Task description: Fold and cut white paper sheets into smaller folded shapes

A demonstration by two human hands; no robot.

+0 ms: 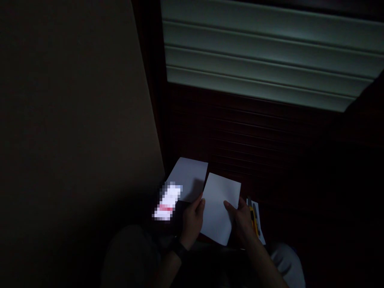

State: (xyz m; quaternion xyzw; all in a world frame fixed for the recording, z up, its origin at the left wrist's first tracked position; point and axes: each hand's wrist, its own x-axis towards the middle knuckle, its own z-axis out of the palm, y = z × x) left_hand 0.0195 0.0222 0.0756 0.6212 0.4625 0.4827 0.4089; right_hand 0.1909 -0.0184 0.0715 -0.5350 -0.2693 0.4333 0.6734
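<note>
Between my two hands is a white sheet of paper [218, 208], tilted a little; whether it is one sheet or several together I cannot tell. My left hand [192, 220], with a dark band at the wrist, grips its left edge, thumb on top. On the right side my right hand [241, 218] pinches the paper, its thumb lying on the face and the fingers behind. Another white paper [189, 174] lies just beyond, to the left. A lit, blurred-out phone screen [168, 202] glows beside my left hand.
Right of my right hand, a yellow and black cutter [254, 221] and a grey slim tool [256, 212] rest on white paper [262, 230]. A plain wall [78, 100] rises at left; a dark slatted panel [240, 132] with pale slats [255, 56] above stands ahead. The surroundings are very dark.
</note>
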